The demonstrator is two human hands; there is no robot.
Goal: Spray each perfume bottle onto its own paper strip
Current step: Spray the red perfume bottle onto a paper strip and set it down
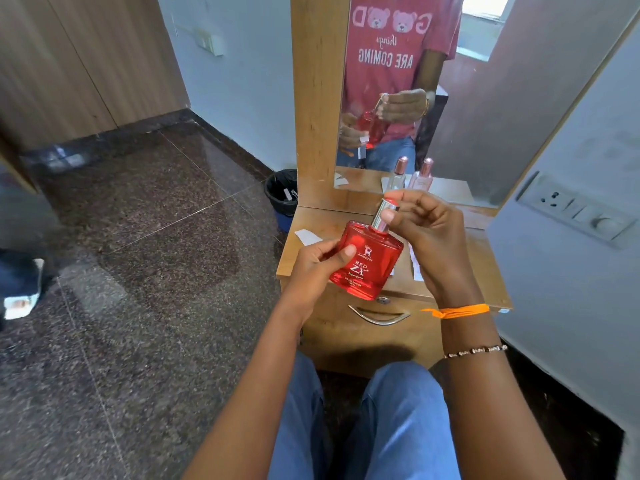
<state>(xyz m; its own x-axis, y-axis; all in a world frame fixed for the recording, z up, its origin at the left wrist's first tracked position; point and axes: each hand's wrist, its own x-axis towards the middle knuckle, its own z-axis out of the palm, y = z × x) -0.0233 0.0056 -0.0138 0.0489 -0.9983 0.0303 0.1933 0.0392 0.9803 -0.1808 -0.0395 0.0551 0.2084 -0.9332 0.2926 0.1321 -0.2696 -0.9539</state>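
— knees in blue jeans (pixel 381 420) sit lowest in view. what are the hands doing above them?

— left hand (pixel 317 268) grips the red perfume bottle (pixel 367 259) by its side, thumb on the label, holding it tilted over the front edge of the wooden dressing table (pixel 485 271).

— and the right?

— right hand (pixel 427 233) pinches the bottle's silver cap (pixel 383 216) between thumb and fingers.

— any strips?

— one white paper strip (pixel 307 236) lies on the table just left of the bottle; a pink-capped bottle (pixel 420 176) stands by the mirror (pixel 485 116).
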